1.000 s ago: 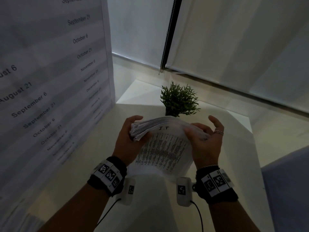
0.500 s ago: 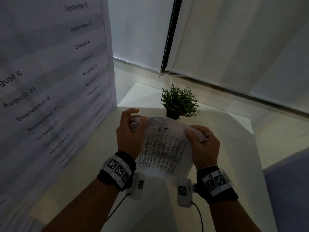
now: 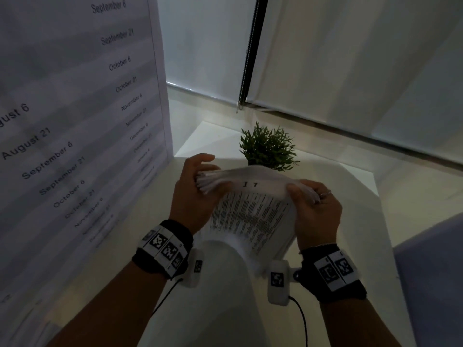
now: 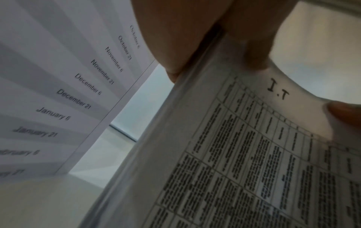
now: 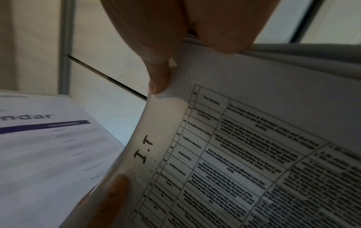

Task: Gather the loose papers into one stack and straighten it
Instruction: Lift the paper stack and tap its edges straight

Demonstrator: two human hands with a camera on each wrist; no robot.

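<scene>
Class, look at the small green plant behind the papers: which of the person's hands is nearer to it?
Hard to call; marginally the right. The right hand holds the paper stack below and right of the plant; the left hand grips its other end, below and left.

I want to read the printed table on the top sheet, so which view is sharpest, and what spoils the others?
Head view: dim, the stack of papers small, its table unreadable, the sheet edges by the left hand smeared. Left wrist view: handwritten "I.T" legible, table rows blurred. Right wrist view: closest, yet rows still soft; the right hand shades the sheet's top, and the wall calendar is streaked.
</scene>
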